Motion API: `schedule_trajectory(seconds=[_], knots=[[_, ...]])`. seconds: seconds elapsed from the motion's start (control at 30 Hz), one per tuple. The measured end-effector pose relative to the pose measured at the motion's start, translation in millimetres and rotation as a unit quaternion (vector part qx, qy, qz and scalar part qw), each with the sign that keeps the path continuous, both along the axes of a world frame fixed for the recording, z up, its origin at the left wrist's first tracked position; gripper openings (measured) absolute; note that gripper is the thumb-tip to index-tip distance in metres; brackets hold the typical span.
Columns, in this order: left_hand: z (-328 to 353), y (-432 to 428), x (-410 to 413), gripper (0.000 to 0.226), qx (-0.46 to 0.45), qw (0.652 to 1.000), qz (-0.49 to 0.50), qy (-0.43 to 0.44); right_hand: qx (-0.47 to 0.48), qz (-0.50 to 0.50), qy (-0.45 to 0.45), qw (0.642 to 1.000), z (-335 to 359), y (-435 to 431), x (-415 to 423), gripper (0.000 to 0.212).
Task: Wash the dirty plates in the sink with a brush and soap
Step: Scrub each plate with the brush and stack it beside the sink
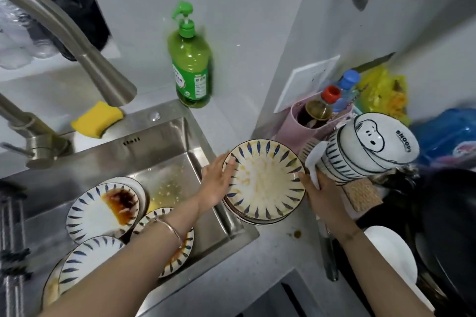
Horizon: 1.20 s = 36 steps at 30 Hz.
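A small stack of blue-striped dirty plates (264,180) hangs over the counter just right of the steel sink (164,136). My left hand (216,183) grips its left rim, thumb on the top plate. My right hand (315,190) holds the right rim from the other side. Several more striped plates lie in the sink, one smeared with dark red sauce (103,211), another (177,247) partly under my left forearm. A green soap pump bottle (190,64) stands behind the sink. A yellow sponge (96,118) lies by the faucet. No brush shows.
The steel faucet (67,31) arches over the sink's left side. Right of the plates stand stacked striped bowls under a cartoon-dog bowl (371,147), a pink holder with sauce bottles (316,121), a white plate (391,252) and a dark pan (448,226).
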<state>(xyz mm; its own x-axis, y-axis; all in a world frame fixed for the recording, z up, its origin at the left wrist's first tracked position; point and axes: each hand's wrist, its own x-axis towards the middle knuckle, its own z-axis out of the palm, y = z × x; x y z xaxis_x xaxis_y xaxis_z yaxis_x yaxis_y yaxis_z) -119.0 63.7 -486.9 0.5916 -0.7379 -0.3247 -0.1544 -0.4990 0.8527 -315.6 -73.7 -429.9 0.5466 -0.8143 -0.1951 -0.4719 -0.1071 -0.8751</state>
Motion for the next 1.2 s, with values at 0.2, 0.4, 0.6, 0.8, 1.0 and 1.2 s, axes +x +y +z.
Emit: schedule_trajectory(seconds=[0.2, 0.4, 0.6, 0.8, 1.0, 1.2], knots=[[-3, 0, -2, 0.096, 0.002, 1.0, 0.009, 0.006, 0.024, 0.009, -0.018, 0.999, -12, -2, 2, 0.012], [7, 4, -8, 0.072, 0.013, 0.999, 0.016, 0.026, 0.027, 0.022, -0.019, 0.999, -13, -7, 3, 0.011], [10, 3, -13, 0.059, 0.003, 0.998, 0.042, 0.037, 0.019, 0.021, 0.006, 1.0, -18, -11, 3, 0.01], [11, 3, -18, 0.059, -0.023, 0.996, 0.06, 0.058, 0.003, 0.017, 0.013, 1.0, -19, -10, -1, 0.018], [4, 21, -13, 0.086, -0.042, 0.994, 0.081, 0.067, -0.039, 0.007, 0.01, 0.999, 0, -1, 1, 0.024], [4, 90, 5, 0.067, -0.029, 0.988, 0.134, 0.074, 0.025, 0.126, 0.001, 0.992, 22, 53, 58, 0.017]])
